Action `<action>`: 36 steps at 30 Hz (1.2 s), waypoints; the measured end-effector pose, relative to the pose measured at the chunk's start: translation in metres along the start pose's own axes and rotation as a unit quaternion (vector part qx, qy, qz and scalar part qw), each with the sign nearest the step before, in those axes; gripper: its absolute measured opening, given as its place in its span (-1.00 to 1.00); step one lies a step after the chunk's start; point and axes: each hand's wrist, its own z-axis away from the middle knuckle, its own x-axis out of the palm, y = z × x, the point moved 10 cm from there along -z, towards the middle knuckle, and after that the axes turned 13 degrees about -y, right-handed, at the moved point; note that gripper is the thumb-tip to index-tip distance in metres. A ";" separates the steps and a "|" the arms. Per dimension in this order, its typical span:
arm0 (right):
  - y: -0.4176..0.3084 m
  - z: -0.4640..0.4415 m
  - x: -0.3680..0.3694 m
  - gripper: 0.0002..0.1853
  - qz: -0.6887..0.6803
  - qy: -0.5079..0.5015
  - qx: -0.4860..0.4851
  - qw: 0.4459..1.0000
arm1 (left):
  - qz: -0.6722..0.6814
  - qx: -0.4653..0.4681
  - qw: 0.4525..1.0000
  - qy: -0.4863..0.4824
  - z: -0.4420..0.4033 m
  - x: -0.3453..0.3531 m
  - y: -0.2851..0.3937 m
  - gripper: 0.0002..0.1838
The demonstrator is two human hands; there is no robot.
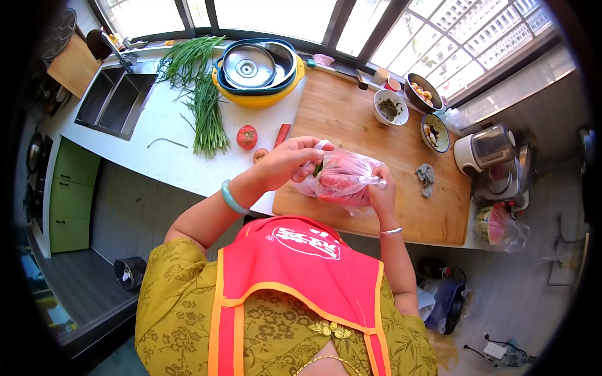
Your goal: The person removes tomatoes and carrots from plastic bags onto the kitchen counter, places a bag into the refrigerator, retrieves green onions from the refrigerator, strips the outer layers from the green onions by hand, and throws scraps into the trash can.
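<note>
A clear plastic bag (343, 182) with reddish contents is held just above the wooden board, in front of my red apron. I cannot make out what is inside. My left hand (290, 163) pinches the bag's upper left edge between thumb and fingers. On the other side, my right hand (382, 195) is closed around the bag's gathered, twisted end. Beside my left hand on the white counter lie a tomato (247, 136), a smaller reddish round item (260, 155) and a red stick-shaped item (283, 134).
The wooden board (338, 113) carries a grey cloth (425, 179), a white bowl of dark greens (390, 107) and a patterned bowl (434, 132). Left stand green stalks (210, 119), a yellow basin (257, 99) and a sink (116, 100). A blender-like appliance (486, 150) stands right.
</note>
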 end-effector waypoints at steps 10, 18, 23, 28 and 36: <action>0.033 -0.010 -0.029 -0.89 -0.090 0.068 0.117 0.987 | 0.040 0.004 0.999 -0.028 0.007 0.012 0.000 -0.59; 0.049 -0.022 -0.036 -0.89 -0.127 0.089 0.093 0.984 | 0.187 0.049 0.976 -0.098 0.005 0.014 -0.008 -0.60; 0.049 -0.010 -0.024 -0.87 -0.149 0.077 0.136 0.976 | 0.186 0.055 0.977 -0.092 0.004 0.017 -0.012 -0.60; -0.009 -0.004 0.026 -0.90 0.159 -0.152 -0.028 0.975 | 0.028 0.157 0.987 -0.037 -0.001 0.022 0.012 -0.56; -0.038 0.010 -0.007 -0.40 0.264 -0.175 -0.075 0.946 | -0.252 0.154 0.956 -0.008 -0.001 0.050 0.002 -0.81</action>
